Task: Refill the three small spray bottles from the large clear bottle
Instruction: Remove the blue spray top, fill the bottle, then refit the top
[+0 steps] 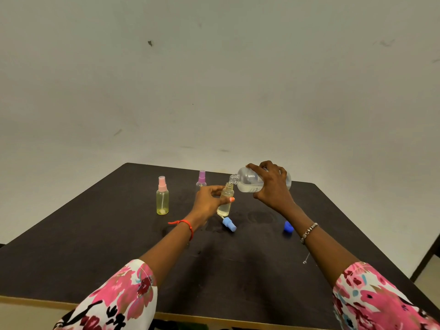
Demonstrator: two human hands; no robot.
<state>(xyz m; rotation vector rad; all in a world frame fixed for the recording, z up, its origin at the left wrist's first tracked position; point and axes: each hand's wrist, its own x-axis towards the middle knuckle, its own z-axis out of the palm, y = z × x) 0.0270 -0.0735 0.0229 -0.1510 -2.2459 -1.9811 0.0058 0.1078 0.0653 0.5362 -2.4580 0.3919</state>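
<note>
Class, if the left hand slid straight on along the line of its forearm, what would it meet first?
The left hand already grips the small uncapped spray bottle; beyond it, probably the tilted large clear bottle, though depth is unclear.

purple-capped bottle [201, 181] partly hidden behind hands.

i count three small spray bottles: pink-capped [162, 196], purple-capped [201, 179], uncapped [225, 200]; one large bottle [252, 180]; one spray head [229, 224]; one blue cap [288, 226]
</note>
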